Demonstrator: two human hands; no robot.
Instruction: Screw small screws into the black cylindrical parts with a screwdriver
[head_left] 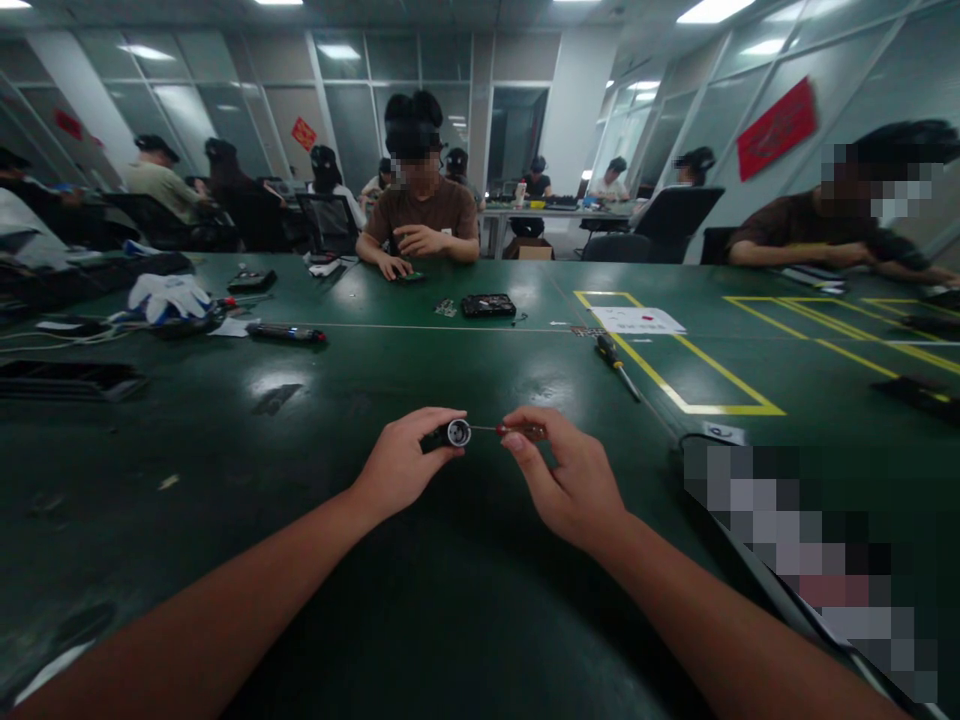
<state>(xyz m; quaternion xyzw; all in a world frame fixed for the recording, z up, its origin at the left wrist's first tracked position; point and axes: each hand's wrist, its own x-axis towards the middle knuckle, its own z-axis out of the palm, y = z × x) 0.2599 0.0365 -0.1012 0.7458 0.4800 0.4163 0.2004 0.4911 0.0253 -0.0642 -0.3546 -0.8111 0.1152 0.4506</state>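
My left hand (405,462) is closed around a small black cylindrical part (448,435) with a shiny round metal end facing right. My right hand (566,480) pinches a thin screwdriver (517,430) with a reddish clear handle. Its slim metal shaft points left and its tip meets the round end of the part. Both hands hover just above the dark green table (300,450), close to its near edge.
A black-and-yellow screwdriver (616,362) lies beside a yellow-taped rectangle (675,390) holding a white sheet (637,320). A black device (487,305) sits mid-table, white gloves (169,297) and a pen-like tool (286,333) at left. A person sits opposite, others around.
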